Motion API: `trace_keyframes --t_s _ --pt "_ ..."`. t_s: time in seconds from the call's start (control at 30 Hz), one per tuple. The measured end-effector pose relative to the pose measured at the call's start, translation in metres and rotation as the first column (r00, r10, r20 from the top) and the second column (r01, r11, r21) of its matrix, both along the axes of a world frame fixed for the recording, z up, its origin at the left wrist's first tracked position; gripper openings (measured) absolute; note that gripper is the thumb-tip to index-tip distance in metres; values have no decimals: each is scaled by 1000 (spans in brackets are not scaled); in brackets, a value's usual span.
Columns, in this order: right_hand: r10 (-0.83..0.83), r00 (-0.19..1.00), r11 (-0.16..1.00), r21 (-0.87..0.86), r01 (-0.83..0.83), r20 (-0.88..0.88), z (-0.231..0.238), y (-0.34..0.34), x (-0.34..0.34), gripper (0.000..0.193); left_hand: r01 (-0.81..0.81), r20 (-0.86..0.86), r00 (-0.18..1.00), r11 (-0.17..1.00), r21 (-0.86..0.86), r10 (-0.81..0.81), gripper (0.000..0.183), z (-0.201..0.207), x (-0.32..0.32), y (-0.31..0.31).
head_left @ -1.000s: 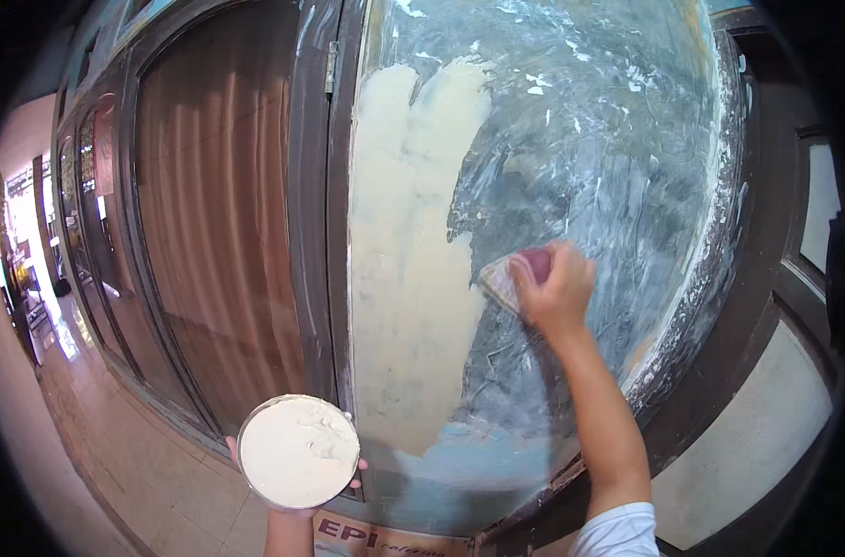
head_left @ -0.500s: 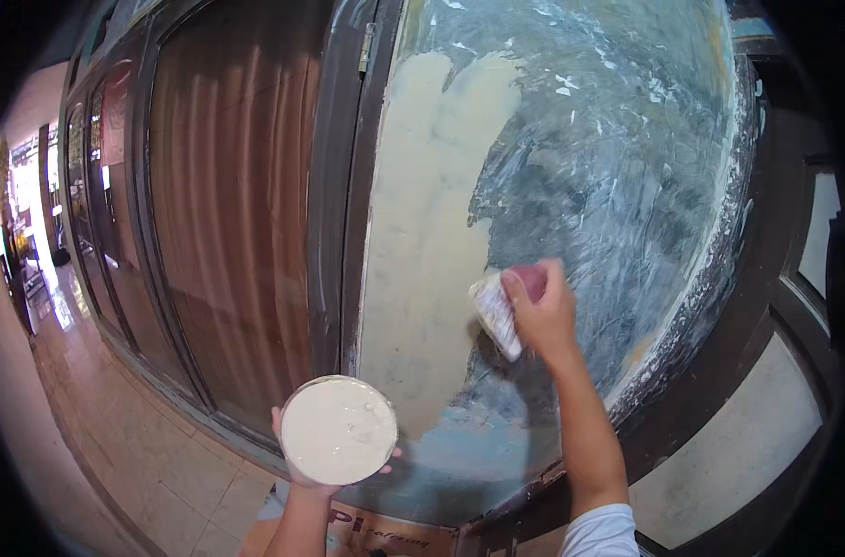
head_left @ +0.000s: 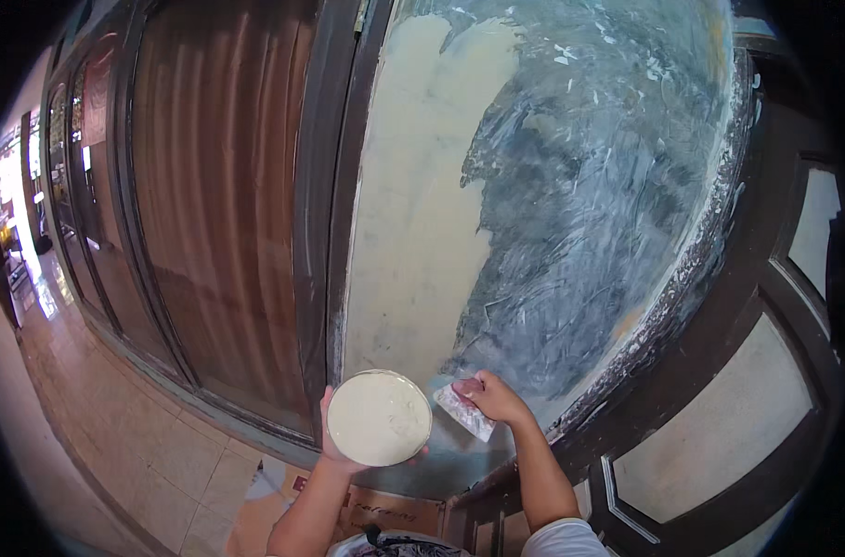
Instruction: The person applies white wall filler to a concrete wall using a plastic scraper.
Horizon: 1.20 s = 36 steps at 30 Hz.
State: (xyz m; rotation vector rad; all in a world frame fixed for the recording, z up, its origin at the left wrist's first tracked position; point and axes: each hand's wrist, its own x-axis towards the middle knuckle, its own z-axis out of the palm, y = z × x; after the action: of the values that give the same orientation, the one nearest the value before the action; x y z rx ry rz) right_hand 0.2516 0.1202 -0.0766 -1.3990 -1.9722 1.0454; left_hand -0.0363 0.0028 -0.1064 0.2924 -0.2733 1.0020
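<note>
My left hand (head_left: 333,444) cups a round tub of cream-coloured putty (head_left: 380,418) from beneath, its fingertips showing at both sides of the rim. Just right of the tub, my right hand (head_left: 499,397) grips the reddish handle of a putty knife (head_left: 465,410). Whitish smears cover its wide blade, which points left and down beside the tub. Behind both hands stands a wall (head_left: 590,213) of rough blue-grey plaster. A cream putty layer (head_left: 413,204) with a ragged right edge coats its left part.
Left of the wall is a dark-framed window (head_left: 223,213) with brown curtains behind the glass. A dark wooden door with pale panels (head_left: 720,418) stands at the right. Printed cardboard (head_left: 385,509) lies on the tiled floor (head_left: 162,446) below my hands.
My right hand with the putty knife has come down from the wall and left, close to the tub. The tub has moved slightly right in the picture, and the view has tilted down.
</note>
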Motion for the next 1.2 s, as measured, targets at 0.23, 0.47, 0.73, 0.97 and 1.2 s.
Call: trace_keyframes --t_s 0.23,0.47,0.73,0.97,1.2 --pt "-70 968 984 -174 28 -243 -27 -13 3 45 22 -113 993 989 -147 -39 109 -27 35 26" --pt "-224 928 974 -111 200 -299 -49 -19 42 38 38 -156 987 999 33 -32 112 -14 37 26" --pt "-144 977 918 347 191 -159 38 -97 54 15 35 -144 989 999 30 -30 111 5 41 32" --pt "-101 995 655 751 81 -19 66 -146 47 37 136 -34 991 978 161 -132 111 11 50 26" --pt "-111 992 559 829 14 59 66 -165 30 44 62 95 994 997 -54 -57 109 12 41 16"
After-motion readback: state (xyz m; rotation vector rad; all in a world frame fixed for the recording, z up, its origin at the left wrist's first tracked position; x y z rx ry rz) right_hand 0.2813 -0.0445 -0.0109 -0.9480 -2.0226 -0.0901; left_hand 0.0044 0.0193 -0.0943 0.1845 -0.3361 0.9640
